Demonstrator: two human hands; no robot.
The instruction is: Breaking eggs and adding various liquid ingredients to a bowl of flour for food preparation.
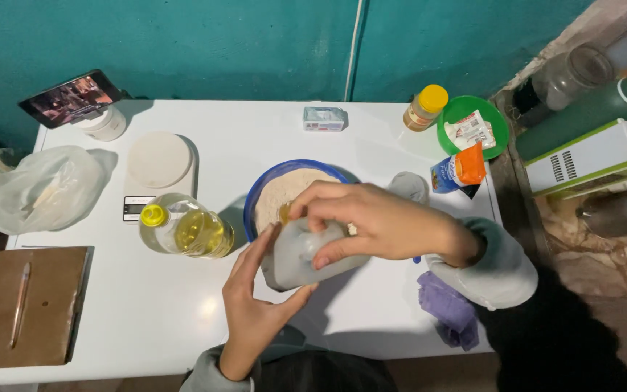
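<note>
My right hand (371, 221) grips the top of a translucent plastic cup (300, 255), tilted toward a blue bowl (270, 181) that holds pale flour with a yellowish wet spot. My left hand (252, 294) cradles the underside of that cup from below. Both hands hover at the bowl's near rim, over the white table (161, 312). What is inside the cup is hidden by my fingers.
A yellow-capped bottle of oil (183, 229) stands left of the bowl by a kitchen scale (157, 163). A plastic bag (41, 189), notebook with pen (30, 305) and propped phone (70, 96) lie at left. A jar (424, 107), green plate (473, 127), orange packet (459, 168) and purple cloth (448, 308) lie at right.
</note>
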